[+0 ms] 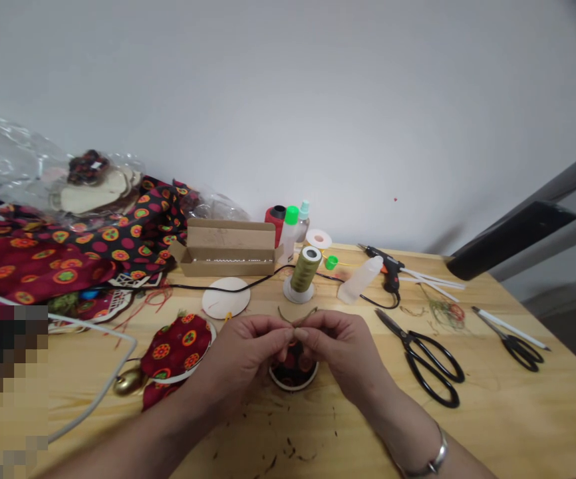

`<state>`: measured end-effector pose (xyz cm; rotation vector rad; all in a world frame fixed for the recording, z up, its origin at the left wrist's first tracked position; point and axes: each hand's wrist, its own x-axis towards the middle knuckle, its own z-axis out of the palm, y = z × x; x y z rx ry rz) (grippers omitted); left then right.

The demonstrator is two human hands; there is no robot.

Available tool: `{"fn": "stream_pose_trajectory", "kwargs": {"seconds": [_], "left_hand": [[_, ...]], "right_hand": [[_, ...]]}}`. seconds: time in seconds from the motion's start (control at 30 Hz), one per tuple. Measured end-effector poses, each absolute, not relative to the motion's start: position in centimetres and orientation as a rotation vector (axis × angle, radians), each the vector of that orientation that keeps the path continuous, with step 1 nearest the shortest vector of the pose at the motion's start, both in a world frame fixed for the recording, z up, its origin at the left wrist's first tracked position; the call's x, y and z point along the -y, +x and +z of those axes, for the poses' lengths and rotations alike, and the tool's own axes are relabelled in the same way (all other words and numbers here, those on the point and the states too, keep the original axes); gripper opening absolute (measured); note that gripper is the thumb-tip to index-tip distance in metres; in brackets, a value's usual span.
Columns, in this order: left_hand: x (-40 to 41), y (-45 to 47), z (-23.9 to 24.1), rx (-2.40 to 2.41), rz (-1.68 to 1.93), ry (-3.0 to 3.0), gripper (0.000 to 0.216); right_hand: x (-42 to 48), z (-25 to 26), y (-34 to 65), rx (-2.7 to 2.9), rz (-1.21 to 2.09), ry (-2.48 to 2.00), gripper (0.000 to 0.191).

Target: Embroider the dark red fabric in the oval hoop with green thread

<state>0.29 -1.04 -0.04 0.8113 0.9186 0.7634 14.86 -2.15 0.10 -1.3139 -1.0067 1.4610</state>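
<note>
My left hand [248, 349] and my right hand [340, 349] meet over the middle of the wooden table [492, 412], fingertips pinched together on a strand of olive thread [298, 316] whose ends curl up between them. Just under the fingers lies a small round disc covered in dark patterned fabric [292, 374]. The olive thread spool [305, 269] stands upright right behind my hands. A fabric-covered round piece in red with orange dots [178, 346] lies to the left of my left hand.
Large black scissors [428, 362] lie to the right, smaller scissors [517, 346] farther right. A glue gun [388, 266], a clear bottle [360, 279], a cardboard box [228, 253], a plain wooden disc [225, 297] and piled patterned fabric [43, 259] stand behind. A white cable [98, 392] loops at left.
</note>
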Motion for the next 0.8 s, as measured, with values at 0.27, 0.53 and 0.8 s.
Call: {"fn": "stream_pose_trajectory", "kwargs": {"seconds": [0.27,0.53,0.8], "left_hand": [[1.00,0.14,-0.54,-0.978,0.736,0.985,0.024],[0.89,0.04,-0.24,-1.021,0.728,1.112,0.021],[1.01,0.10,-0.66,-0.981,0.741,1.008,0.024]], "right_hand": [[2.10,0.10,14.76,1.023,1.394,-1.360,0.015],[2.07,0.32,14.88,1.184,1.326,-1.382,0.016],[1.73,0.25,15.50,1.206,1.481,-1.275,0.022]]}}
